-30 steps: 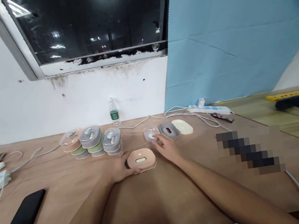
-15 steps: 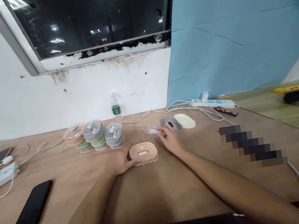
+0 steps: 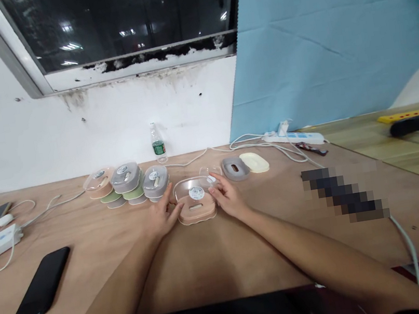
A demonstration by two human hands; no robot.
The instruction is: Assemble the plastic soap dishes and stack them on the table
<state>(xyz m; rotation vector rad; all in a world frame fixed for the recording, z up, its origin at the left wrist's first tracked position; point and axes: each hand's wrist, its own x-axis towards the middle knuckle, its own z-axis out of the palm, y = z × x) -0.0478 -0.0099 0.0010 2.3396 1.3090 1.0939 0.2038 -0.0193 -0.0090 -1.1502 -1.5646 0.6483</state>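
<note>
A pink oval soap box (image 3: pixel 197 213) with a slot in its inner tray lies on the table in front of me. A clear plastic lid (image 3: pixel 182 187) with a round white sticker stands tilted over its far side. My left hand (image 3: pixel 160 218) is at the box's left end, thumb along its side and index finger up by the lid's edge. My right hand (image 3: pixel 230 196) pinches the lid's right edge between thumb and fingers. Just behind the right fingers lies another clear lid (image 3: pixel 211 170), partly covered. Beyond it are a grey soap tray (image 3: pixel 235 169) and a cream oval piece (image 3: pixel 254 163).
Stacked lidded soap boxes (image 3: pixel 126 179) in pink, grey and green stand at the left back. A water bottle (image 3: pixel 158 144) is by the wall. A black phone (image 3: pixel 42 286) lies front left. Power strips (image 3: pixel 295 137) and white cables run along the back and left.
My right hand has picked up a clear lid from beside the grey tray and brought it left and nearer, over the pink box. My left hand stays at the box's left end.
</note>
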